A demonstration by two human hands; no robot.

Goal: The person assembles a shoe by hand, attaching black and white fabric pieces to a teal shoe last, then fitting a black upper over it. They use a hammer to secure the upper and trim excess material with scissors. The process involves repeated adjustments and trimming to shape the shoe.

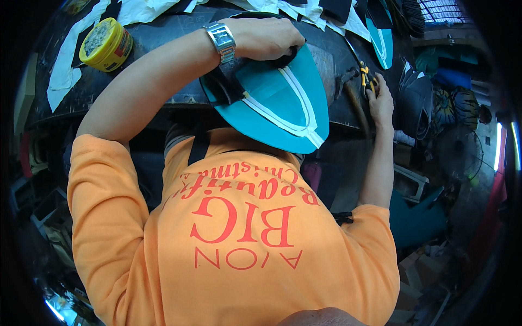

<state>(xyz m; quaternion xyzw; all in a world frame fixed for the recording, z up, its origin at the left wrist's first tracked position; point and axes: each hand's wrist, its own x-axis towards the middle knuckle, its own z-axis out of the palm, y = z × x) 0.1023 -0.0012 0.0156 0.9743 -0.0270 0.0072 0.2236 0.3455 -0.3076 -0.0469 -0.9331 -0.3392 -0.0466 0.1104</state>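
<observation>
At the front edge of the dark table, a teal piece with two white bands curving to its rounded end is under the left hand. This hand is closed, with its fingers curled around the black upper part of the piece, and a silver watch is on the wrist. The lower end of the piece reaches past the table edge, in front of the person's orange shirt, which has red lettering. I cannot tell if the piece also touches the table.

The right hand is at the right side, with its fingers bent at the yellow handles of a small hand tool. I cannot tell whether it grips the tool firmly or only touches it. Just beside this tool, on its left, is a second tool with a wooden handle.

Farther back on the right lies another teal piece, also with white bands. On the left stands an open yellow tub with greyish content, near a long white scrap. More white scraps lie along the far side. Beyond the right hand are dark rolled sheets and a fan.
</observation>
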